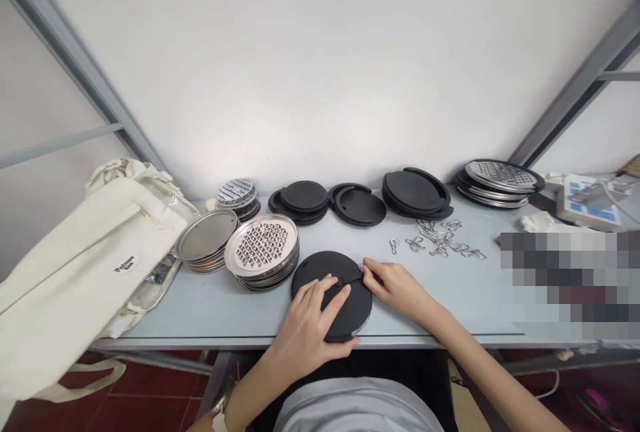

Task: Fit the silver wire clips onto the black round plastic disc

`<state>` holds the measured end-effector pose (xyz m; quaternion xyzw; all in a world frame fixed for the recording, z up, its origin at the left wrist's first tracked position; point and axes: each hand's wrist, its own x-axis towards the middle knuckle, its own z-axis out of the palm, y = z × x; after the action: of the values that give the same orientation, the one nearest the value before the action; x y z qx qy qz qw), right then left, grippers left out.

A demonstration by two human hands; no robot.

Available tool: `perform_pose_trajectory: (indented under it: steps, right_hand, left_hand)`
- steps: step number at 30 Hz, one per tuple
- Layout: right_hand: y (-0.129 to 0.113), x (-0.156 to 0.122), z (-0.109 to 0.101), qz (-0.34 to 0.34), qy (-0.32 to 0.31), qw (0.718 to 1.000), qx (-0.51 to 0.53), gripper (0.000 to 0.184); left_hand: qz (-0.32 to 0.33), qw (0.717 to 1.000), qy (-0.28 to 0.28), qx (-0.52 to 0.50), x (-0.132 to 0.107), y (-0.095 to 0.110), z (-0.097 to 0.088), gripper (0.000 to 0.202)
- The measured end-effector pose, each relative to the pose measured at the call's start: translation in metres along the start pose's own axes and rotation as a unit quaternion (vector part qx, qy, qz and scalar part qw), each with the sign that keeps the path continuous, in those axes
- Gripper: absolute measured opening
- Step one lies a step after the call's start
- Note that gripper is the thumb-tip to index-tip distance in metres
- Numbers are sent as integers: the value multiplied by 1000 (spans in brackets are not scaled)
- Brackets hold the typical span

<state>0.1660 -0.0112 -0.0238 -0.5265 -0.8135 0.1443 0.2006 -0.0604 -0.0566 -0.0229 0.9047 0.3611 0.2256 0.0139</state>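
Note:
A round black disc [320, 272] lies on the pale blue table [220, 312] near its front edge, with a thin steel rim showing under its lower right side. My left hand [310, 325] rests on the disc, fingers spread and pressing on it. My right hand [395, 289] pinches a small metal wire clip [361, 269] at the disc's edge. A thin dark strip [350, 278] runs across the disc between my hands. Several more wire clips [440, 240] lie loose on the table to the right.
Stacked steel graters [261, 245] and steel plates [207, 235] stand left of my hands. Stacks of black discs [415, 192] line the back, beside more graters [500, 175]. A cream canvas bag [75, 265] lies at the left. A white wall rises behind.

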Motion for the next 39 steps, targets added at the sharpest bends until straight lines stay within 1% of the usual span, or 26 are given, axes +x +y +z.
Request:
perform_pose_trajectory:
  steps: [3,9,14,22,39]
  right_hand:
    - [0,0,0,-1,-2,1000,-3,23]
    - [0,1,0,-2,-1,1000,-7,24]
    - [1,1,1,-5,-1,1000,-6,23]
    - [1,1,1,-4,-5,1000,-10,24]
    - [1,0,0,-9,-7,1000,-17,25]
  left_hand:
    - [-2,1000,5,-8,0,-1,2,70]
    - [14,1000,13,-11,0,-2,2,70]
    - [1,1000,8,-8,-1,0,0,71]
    - [20,1000,10,2,0,-2,2,72]
    - [18,1000,14,3,-1,-2,4,70]
